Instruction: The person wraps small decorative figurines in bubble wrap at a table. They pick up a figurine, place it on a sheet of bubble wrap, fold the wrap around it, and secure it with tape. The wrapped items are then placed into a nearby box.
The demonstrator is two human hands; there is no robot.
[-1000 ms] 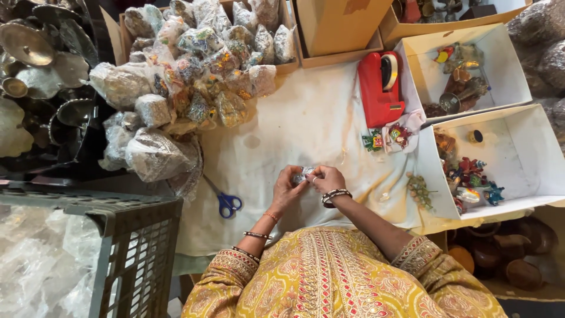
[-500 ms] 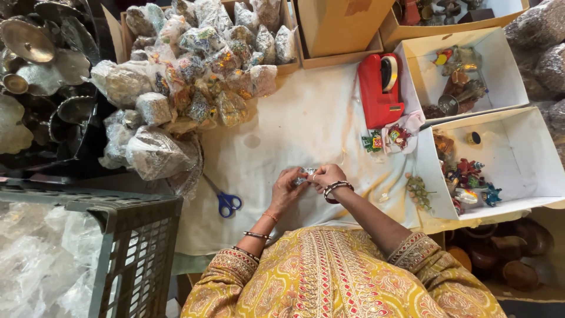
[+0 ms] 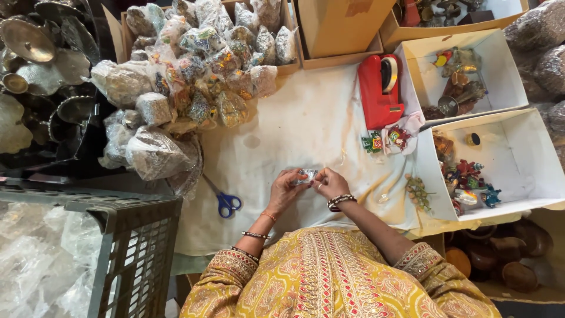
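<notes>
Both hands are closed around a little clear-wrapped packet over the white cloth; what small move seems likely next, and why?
Probably a reach of the right hand to the red tape dispenser: both it and the left hand pinch the small clear-wrapped packet, and the dispenser stands on that side.

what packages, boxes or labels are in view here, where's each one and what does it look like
small clear packet: between the left hand and right hand, shiny.
heap of clear bags: upper left of the white cloth, silvery and multicoloured contents.
brown cardboard box: top centre, plain.
two white open boxes: right side, holding small colourful trinkets.
grey plastic crate: lower left, slotted walls.
no labels or screens readable.
</notes>
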